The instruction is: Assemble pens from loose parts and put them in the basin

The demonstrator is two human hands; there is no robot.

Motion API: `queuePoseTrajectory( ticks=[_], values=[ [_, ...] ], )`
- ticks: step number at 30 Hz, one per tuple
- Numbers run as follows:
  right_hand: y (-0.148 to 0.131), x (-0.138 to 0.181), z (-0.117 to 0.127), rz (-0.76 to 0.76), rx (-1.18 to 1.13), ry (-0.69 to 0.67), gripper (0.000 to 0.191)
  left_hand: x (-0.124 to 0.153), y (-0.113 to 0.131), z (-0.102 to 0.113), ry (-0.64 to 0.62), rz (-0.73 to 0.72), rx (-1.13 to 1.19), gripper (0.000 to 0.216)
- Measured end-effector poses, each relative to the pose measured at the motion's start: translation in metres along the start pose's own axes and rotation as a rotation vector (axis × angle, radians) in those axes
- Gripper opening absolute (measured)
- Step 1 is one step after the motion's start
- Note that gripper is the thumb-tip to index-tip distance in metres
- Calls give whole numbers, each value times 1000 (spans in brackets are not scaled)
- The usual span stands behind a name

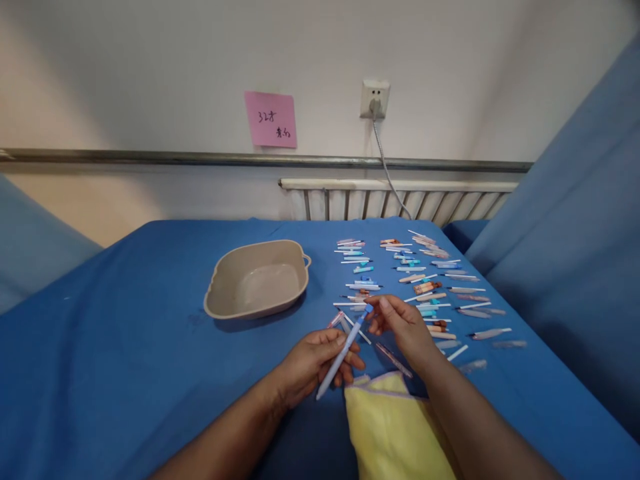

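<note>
My left hand [315,360] is closed around the pale blue barrel of a pen [343,353], which slants up to the right. My right hand [403,325] pinches the pen's blue top end near its tip. Both hands hover just above a blue cloth-covered table [125,347]. Several loose pen parts [415,287], such as barrels, refills and caps in white, blue and orange, lie in rows beyond and to the right of my hands. A thin pinkish refill [393,359] lies under my right wrist.
A beige, empty plastic basin [257,280] sits on the table to the left of the parts. A yellow cloth [395,427] lies at the near edge between my forearms. Behind are a radiator [400,200], a wall socket with cable [375,100] and a pink note [271,119].
</note>
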State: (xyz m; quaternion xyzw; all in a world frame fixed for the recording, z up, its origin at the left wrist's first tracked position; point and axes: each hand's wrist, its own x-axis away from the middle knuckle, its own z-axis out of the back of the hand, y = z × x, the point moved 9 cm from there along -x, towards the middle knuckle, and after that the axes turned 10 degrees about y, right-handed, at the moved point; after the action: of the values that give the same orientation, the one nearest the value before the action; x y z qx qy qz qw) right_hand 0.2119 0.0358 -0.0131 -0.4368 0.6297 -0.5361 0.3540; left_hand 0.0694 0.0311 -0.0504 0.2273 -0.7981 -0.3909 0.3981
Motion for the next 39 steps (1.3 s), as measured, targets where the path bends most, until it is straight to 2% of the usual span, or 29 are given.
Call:
queuePoseTrajectory(
  ticks=[8, 16, 25, 29, 39],
  values=[
    [0, -3, 3, 37, 37, 42, 35, 0, 1, 0, 4, -8, -26, 29],
    [-4, -2, -1, 74, 33, 11, 29, 0, 7, 1, 10, -69, -91, 25],
    [-3, -1, -3, 16, 31, -10, 30, -1, 16, 8, 106, -212, -179, 30],
    [-6, 1, -6, 1, -9, -31, 30, -1, 19, 8, 108, -242, -250, 29],
    [-5, 3, -9, 20, 63, -135, 22, 5, 28, 14, 227, -326, -397, 25]
  ],
)
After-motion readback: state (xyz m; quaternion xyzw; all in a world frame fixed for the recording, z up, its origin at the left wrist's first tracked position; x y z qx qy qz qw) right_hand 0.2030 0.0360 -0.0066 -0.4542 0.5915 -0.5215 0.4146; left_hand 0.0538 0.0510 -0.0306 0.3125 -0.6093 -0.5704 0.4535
